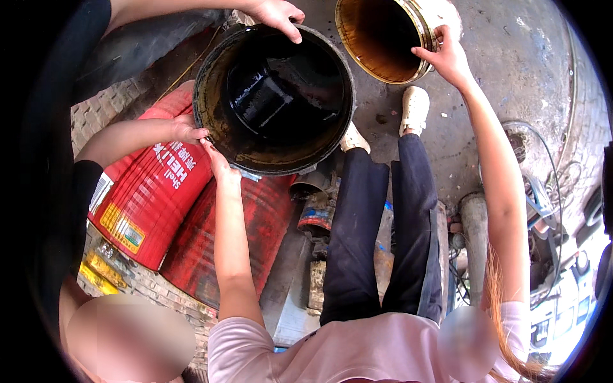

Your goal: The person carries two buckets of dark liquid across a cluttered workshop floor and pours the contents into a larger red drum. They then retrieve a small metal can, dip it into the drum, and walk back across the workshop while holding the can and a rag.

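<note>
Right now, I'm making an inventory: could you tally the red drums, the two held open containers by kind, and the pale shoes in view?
Red drums: 2
Wide dark tub: 1
Stained bucket: 1
Pale shoes: 2
Total: 6

We see a pale pink top (357,352) of plain cloth with some soft folds, and its sleeves (237,345) are short and rather wide. Below them, the forearms (234,255) and the hands (451,61) are bare. The trousers (357,242) are long and dark, close to navy, with loose legs. On the feet, we notice cream-coloured clogs (415,105) with rounded toes.
</note>
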### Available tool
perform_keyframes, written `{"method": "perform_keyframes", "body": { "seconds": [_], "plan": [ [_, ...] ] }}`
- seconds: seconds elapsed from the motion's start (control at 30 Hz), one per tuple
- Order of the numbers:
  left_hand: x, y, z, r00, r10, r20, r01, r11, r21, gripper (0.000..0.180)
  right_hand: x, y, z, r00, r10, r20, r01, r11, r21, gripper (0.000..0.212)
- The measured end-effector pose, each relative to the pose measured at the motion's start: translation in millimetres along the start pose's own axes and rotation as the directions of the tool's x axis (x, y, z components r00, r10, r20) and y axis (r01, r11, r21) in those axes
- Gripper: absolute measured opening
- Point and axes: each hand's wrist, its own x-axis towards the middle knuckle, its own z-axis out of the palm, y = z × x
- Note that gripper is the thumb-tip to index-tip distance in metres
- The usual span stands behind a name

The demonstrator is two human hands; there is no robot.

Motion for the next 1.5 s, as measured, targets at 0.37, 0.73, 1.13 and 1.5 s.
{"method": "perform_keyframes", "body": {
  "seconds": [0.37,0.73,1.13,1.5],
  "plan": [
    [-8,3,9,0.997,0.008,0.080,-0.008,1.000,-0.002,0.069,-7,30,17,0.999,-0.007,-0.044,0.010,0.998,0.070,0.053],
    [-9,1,3,1.000,0.023,0.008,-0.024,1.000,0.019,0.070,-13,10,-5,0.997,0.074,0.010,-0.075,0.991,0.115,0.054],
    [-26,-10,19,0.980,0.118,0.160,-0.091,0.982,-0.168,0.058,-17,38,-4,0.995,0.063,-0.077,-0.054,0.991,0.121,0.054],
    [-41,4,38,0.979,0.197,0.056,-0.181,0.961,-0.211,0.043,-29,20,17,0.991,0.108,-0.073,-0.093,0.978,0.184,0.054]
  ]
}}
